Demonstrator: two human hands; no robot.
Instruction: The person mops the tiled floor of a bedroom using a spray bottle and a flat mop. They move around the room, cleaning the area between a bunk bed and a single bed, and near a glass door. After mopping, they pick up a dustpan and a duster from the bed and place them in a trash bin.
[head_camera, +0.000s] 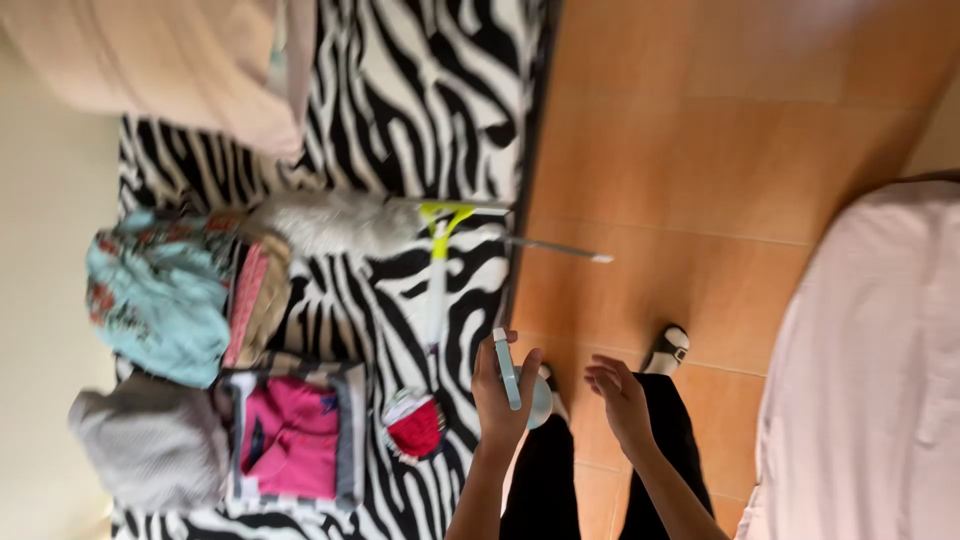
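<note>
Orange tiled floor (700, 150) beside zebra-striped bedcover (430, 90). Left hand (500, 395) clamped around pale blue phone (507, 368), held upright, seemingly for viewing; right hand (622, 400) empty, fingers loosely apart, hovering close by. Folded clothes (160, 295) stacked along cover's far edge, duster (345, 222) lying near its floor-side edge.

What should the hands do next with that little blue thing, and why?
Probably bring the right hand over to the blue thing. The left hand holds it upright in its fingers, while the right hand hovers open and empty just beside it, over the orange floor, near the zebra blanket.
</note>
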